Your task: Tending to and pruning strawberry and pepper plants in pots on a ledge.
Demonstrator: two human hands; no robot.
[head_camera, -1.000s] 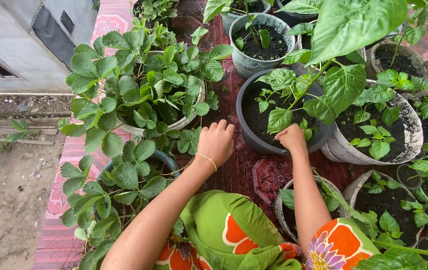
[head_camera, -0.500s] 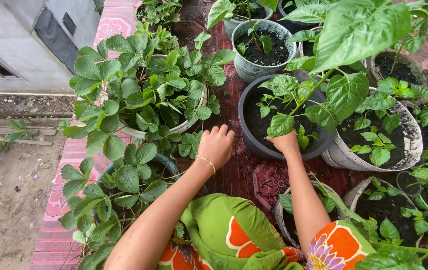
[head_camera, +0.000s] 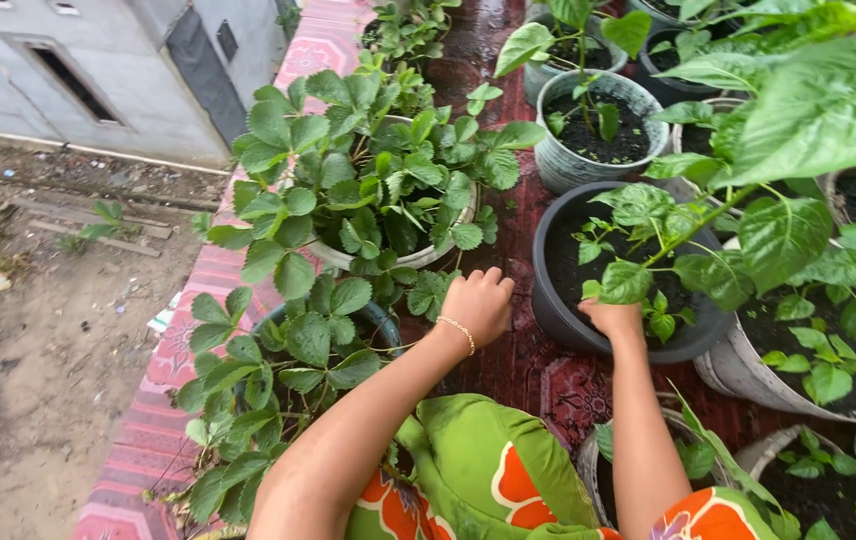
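My left hand (head_camera: 478, 303), with a thin gold bracelet (head_camera: 458, 330) at the wrist, rests knuckles-up on the red patterned ledge (head_camera: 513, 370). Its fingers are curled under beside strawberry leaves (head_camera: 428, 292), and nothing shows in them. My right hand (head_camera: 613, 318) lies over the near rim of a black pot (head_camera: 548, 300) and reaches into its soil. Small green leaves (head_camera: 660, 322) hide its fingertips. A tall leafy plant (head_camera: 638, 205) grows in that pot.
A white pot of strawberry plants (head_camera: 378, 190) stands left of the black pot, and another strawberry pot (head_camera: 288, 350) sits nearer. A grey pot (head_camera: 558, 160) stands behind, a white pot (head_camera: 748, 375) to the right. The ledge drops to dirt ground (head_camera: 38, 350) at left.
The view has swung right and down, so everything sits further right in the frame. My left hand's fingers have curled in. My right hand stays at the black pot's near rim.
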